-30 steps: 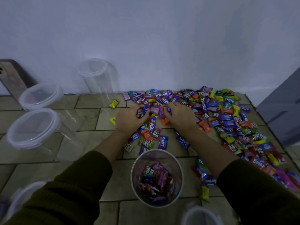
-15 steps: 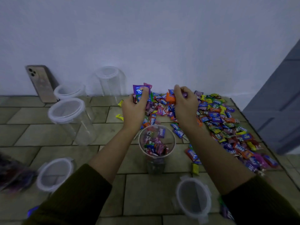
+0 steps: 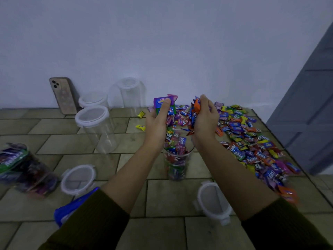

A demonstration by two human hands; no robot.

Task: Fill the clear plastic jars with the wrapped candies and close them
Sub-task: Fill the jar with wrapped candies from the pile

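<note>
Purple and orange wrappers poke out of both fists. The left hand (image 3: pixel 156 125) is curled round a bunch of candies (image 3: pixel 164 102), thumb pressed on top. The right hand (image 3: pixel 205 121) grips another bunch the same way. The hands are close but not touching, right over the open jar (image 3: pixel 176 165). A few candies look like they are dropping between the hands into it. The jar stands on the floor (image 3: pixel 162 197) and looks well filled.

Candies are small, light and slippery, so I think a loose grip will let them slide out. Cupping them from below and opening the fingers low over the jar's mouth should work best. The jar is light, stiff plastic and could tip if bumped, so hold its side when pressing on a lid (image 3: pixel 213 201). That lid lies near the jar, to its right. The big pile (image 3: pixel 252 139) lies further right. Empty jars (image 3: pixel 98 130) with lids on stand at the left, near a phone (image 3: pixel 63 95).
</note>
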